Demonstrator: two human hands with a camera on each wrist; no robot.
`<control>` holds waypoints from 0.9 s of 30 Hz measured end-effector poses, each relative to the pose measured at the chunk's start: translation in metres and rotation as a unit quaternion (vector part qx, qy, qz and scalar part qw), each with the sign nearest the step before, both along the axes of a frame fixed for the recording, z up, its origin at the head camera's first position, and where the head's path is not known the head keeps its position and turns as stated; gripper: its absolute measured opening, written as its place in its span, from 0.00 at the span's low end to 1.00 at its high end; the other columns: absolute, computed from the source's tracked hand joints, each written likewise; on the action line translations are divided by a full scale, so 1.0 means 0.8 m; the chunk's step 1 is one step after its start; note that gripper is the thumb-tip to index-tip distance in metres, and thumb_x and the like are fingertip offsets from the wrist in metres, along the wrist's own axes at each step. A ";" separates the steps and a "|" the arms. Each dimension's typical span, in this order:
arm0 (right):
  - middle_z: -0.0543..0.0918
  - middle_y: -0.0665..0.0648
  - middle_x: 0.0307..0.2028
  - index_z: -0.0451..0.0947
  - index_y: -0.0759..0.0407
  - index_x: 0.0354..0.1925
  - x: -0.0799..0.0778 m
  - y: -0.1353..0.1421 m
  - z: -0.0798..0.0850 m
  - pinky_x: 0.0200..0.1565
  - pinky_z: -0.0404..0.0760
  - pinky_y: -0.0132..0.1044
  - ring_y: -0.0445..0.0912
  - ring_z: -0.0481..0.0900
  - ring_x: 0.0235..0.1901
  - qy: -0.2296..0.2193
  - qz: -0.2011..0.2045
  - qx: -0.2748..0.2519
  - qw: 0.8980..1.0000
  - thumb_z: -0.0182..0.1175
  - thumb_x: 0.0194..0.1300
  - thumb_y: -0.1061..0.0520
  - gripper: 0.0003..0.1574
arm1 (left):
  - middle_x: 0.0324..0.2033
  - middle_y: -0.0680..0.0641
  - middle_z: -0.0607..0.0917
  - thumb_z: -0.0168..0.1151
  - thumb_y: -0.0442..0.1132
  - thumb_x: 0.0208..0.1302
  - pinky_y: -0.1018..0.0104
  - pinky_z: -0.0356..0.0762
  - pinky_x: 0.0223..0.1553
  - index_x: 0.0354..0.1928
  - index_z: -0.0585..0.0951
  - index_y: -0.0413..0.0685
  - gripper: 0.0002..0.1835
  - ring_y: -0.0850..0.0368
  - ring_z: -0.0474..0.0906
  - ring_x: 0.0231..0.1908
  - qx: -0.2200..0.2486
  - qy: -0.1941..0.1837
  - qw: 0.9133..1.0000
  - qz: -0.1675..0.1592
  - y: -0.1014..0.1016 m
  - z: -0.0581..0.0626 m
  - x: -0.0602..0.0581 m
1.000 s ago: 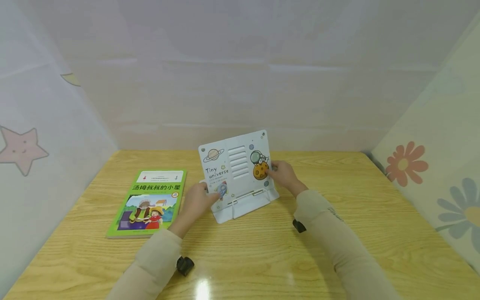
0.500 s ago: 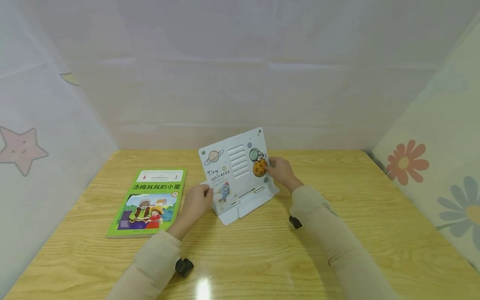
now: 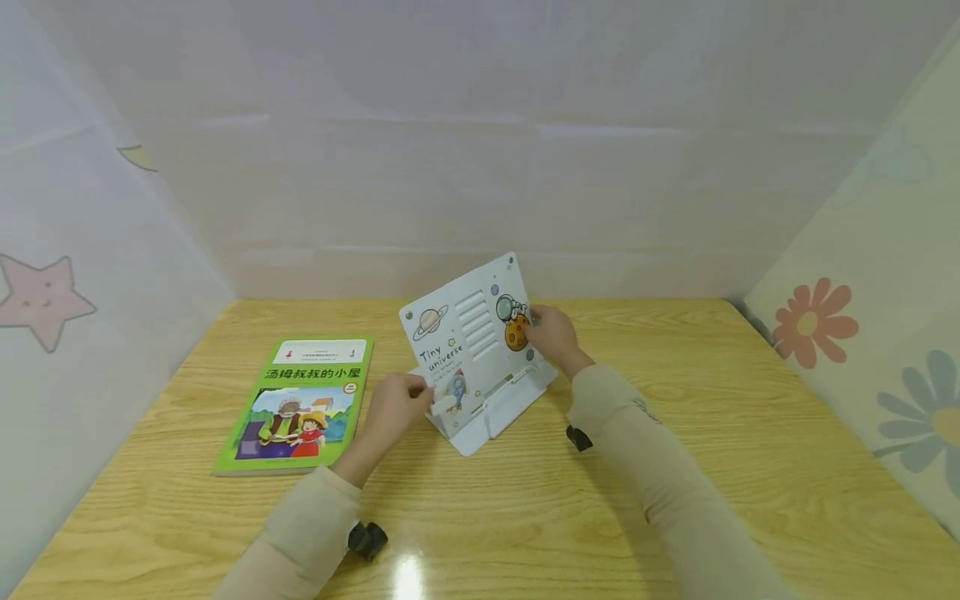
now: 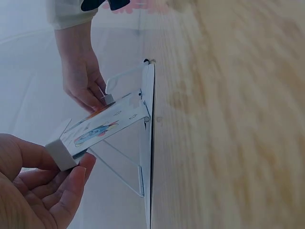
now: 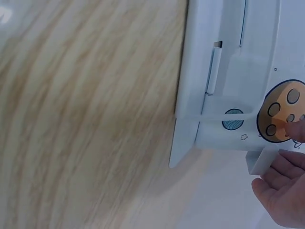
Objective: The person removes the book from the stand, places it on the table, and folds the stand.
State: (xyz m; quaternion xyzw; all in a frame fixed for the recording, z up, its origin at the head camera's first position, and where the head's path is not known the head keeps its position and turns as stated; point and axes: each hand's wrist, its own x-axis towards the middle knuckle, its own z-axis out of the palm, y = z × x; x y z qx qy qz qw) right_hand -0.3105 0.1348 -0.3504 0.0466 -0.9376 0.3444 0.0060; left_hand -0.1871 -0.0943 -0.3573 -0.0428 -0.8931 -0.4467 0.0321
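A white book stand (image 3: 472, 342) printed with "Tiny universe", a ringed planet, a rocket and an astronaut stands tilted back on the table, turned at an angle. My left hand (image 3: 393, 412) pinches its left edge at a white side tab (image 4: 61, 153), below the lettering. With the thumb over the orange planet (image 5: 281, 112) and fingers behind, my right hand (image 3: 557, 337) grips the right edge. A front ledge (image 3: 510, 408) with wire page holders runs along the bottom. In the left wrist view, a wire support (image 4: 119, 167) shows behind the panel.
A green children's book (image 3: 300, 408) lies flat left of the stand, cover up, near my left hand. The wooden table (image 3: 480, 517) meets a pale cloth wall (image 3: 480, 167) at the back, with cloth sides left and right.
The stand has turned, its right side swinging back and its left side coming forward. My right hand has moved left and back with it; my left thumb has slid off the rocket to the edge.
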 end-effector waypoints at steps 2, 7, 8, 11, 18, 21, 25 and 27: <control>0.69 0.64 0.53 0.65 0.67 0.54 -0.001 -0.002 0.000 0.48 0.68 0.43 0.55 0.68 0.50 -0.001 0.001 -0.002 1.000 0.53 0.56 0.61 0.26 | 0.20 0.49 0.79 0.56 0.32 0.53 0.71 0.68 0.16 0.26 0.81 0.38 0.05 0.61 0.69 0.16 0.008 0.004 1.000 -0.005 0.000 -0.001 0.001; 0.68 0.63 0.53 0.65 0.66 0.55 -0.004 -0.006 0.000 0.46 0.70 0.42 0.55 0.69 0.48 0.000 0.001 -0.005 1.000 0.52 0.56 0.62 0.26 | 0.21 0.48 0.80 0.57 0.31 0.51 0.71 0.70 0.19 0.26 0.81 0.38 0.04 0.61 0.71 0.19 0.019 0.012 1.000 -0.008 0.001 -0.002 0.000; 0.69 0.63 0.53 0.65 0.66 0.55 -0.004 -0.007 0.000 0.46 0.71 0.41 0.54 0.70 0.48 0.001 0.000 -0.005 1.000 0.52 0.56 0.63 0.26 | 0.21 0.48 0.80 0.58 0.31 0.51 0.71 0.70 0.19 0.26 0.81 0.38 0.04 0.61 0.71 0.19 0.021 0.014 1.000 -0.009 0.002 -0.002 0.001; 0.70 0.64 0.52 0.65 0.67 0.55 -0.006 -0.008 0.000 0.44 0.72 0.40 0.54 0.71 0.46 0.002 -0.001 -0.008 1.000 0.51 0.55 0.64 0.27 | 0.21 0.48 0.80 0.58 0.30 0.50 0.71 0.71 0.20 0.25 0.81 0.38 0.04 0.61 0.72 0.20 0.028 0.015 0.999 -0.015 0.005 -0.001 0.003; 0.71 0.64 0.51 0.64 0.67 0.56 -0.008 -0.015 0.004 0.40 0.74 0.39 0.51 0.73 0.41 0.001 0.005 0.015 1.000 0.49 0.52 0.66 0.29 | 0.19 0.49 0.79 0.59 0.29 0.50 0.71 0.71 0.19 0.22 0.80 0.37 0.04 0.61 0.71 0.18 0.039 0.022 0.998 -0.041 0.012 0.000 0.009; 0.72 0.64 0.49 0.65 0.68 0.55 -0.009 -0.021 0.007 0.40 0.74 0.40 0.51 0.73 0.39 0.006 0.016 0.040 0.999 0.49 0.51 0.66 0.29 | 0.18 0.48 0.79 0.59 0.29 0.49 0.70 0.71 0.18 0.21 0.80 0.36 0.04 0.61 0.71 0.17 0.050 0.017 0.998 -0.042 0.015 0.001 0.011; 0.73 0.63 0.48 0.66 0.67 0.54 -0.013 -0.029 0.012 0.40 0.73 0.40 0.51 0.72 0.39 0.000 0.019 0.065 0.998 0.50 0.51 0.66 0.29 | 0.19 0.48 0.79 0.60 0.27 0.48 0.70 0.72 0.18 0.22 0.81 0.36 0.03 0.61 0.71 0.18 0.064 0.009 0.997 -0.051 0.019 -0.001 0.011; 0.74 0.62 0.46 0.67 0.67 0.53 -0.014 -0.032 0.014 0.39 0.74 0.39 0.50 0.72 0.38 -0.001 0.019 0.075 0.997 0.50 0.52 0.65 0.27 | 0.20 0.48 0.79 0.60 0.27 0.48 0.70 0.72 0.19 0.23 0.81 0.35 0.02 0.60 0.72 0.19 0.070 0.007 0.996 -0.060 0.021 -0.002 0.012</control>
